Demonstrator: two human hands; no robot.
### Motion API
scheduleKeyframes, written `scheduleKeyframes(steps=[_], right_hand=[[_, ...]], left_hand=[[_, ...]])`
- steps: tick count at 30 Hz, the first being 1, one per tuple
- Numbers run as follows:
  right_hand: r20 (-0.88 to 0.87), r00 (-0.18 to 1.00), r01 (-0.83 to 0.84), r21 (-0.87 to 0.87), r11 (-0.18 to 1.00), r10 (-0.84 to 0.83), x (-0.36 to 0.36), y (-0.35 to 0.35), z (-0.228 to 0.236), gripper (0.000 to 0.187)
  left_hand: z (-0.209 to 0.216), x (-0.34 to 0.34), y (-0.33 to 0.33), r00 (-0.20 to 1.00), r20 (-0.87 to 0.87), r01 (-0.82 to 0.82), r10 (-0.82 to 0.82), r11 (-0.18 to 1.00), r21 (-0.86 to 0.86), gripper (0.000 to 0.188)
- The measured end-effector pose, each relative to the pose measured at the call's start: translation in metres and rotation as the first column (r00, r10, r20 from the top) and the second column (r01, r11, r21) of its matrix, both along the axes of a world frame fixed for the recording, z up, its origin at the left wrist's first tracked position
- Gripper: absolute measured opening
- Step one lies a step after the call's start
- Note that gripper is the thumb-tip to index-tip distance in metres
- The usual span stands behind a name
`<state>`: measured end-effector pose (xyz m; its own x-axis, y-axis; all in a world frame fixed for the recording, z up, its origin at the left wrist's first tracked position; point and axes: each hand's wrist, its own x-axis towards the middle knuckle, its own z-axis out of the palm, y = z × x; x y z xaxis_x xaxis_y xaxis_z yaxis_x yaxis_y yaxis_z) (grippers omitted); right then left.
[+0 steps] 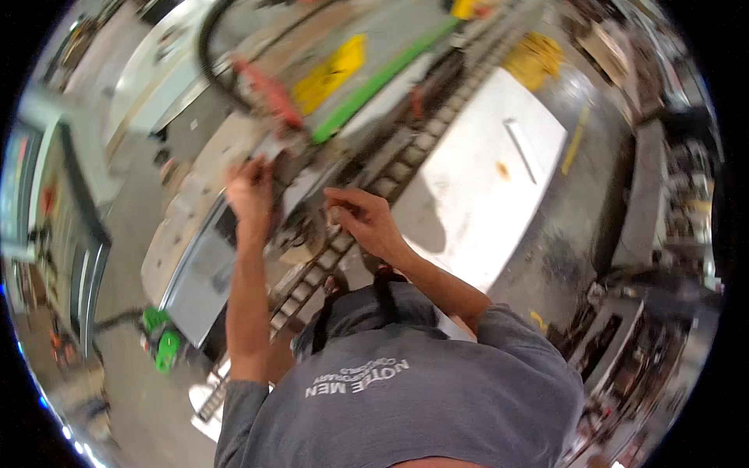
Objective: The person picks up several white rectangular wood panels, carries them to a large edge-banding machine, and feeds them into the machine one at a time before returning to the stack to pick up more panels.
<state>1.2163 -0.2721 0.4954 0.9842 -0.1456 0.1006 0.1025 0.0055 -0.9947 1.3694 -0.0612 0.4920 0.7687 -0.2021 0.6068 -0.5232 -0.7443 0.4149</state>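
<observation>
My left hand is raised over the near end of a long machine, next to its red part. Motion blur smears its fingers, so its grip cannot be made out. To the right, my right hand hovers by the machine's pad track, its fingers curled in toward the thumb. Something small and pale may be between them, but it is too blurred to name. Below and between the hands are blurred metal parts of the machine. A green bar and a yellow panel run along its far side.
A large white board lies right of the track, with a narrow light strip on it. A grey panel and green objects are at left. A dark hose arches above. Cluttered shelving lines the right.
</observation>
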Motion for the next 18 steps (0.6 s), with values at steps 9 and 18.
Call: scheduleKeyframes(steps=[9,18], right_hand=[[0.019,0.655,0.284,-0.932,0.223,-0.755,-0.023,-0.372,-0.096,0.072],[-0.452,0.624,0.048,-0.792,0.609,-0.637,-0.053,-0.407,-0.111,0.05]], left_hand=[[-0.008,-0.016,0.022,0.985,-0.084,0.133,-0.15,0.976,-0.175,0.025],[0.016,-0.12,0.023,0.966,-0.259,-0.027,-0.013,0.988,-0.151,0.022]])
